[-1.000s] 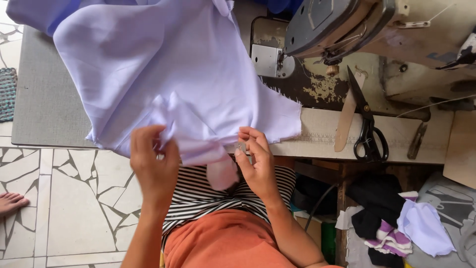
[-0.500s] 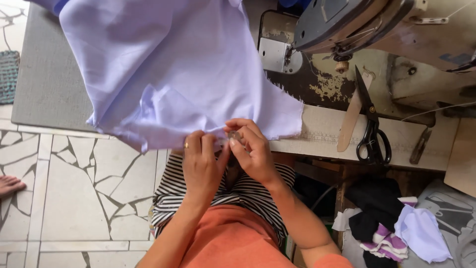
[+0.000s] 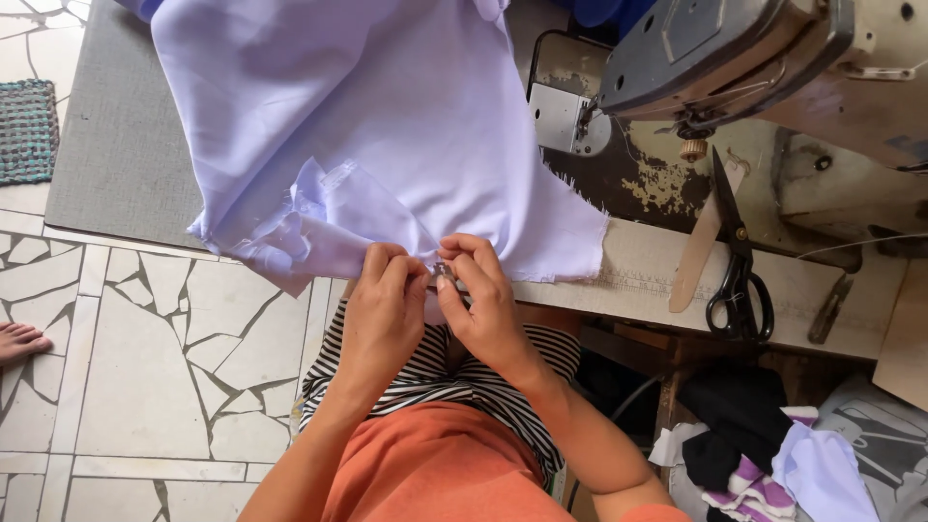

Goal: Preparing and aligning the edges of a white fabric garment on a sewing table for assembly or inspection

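A large piece of pale lilac fabric drapes from the sewing table down toward my lap. My left hand and my right hand meet at its lower edge. Both pinch the fabric there, fingertips close together around a small dark item that I cannot make out. A folded, frayed flap of the same cloth hangs to the left of my left hand. Below my hands are my striped top and orange garment.
A sewing machine stands at the upper right on a worn table. Black scissors and a wooden stick lie on it. A pile of cloth scraps sits lower right. A grey mat lies on the tiled floor; another person's toes show at left.
My left hand has moved right along the fabric edge until it met my right hand. The cloth has shifted, and a folded flap now hangs at the left.
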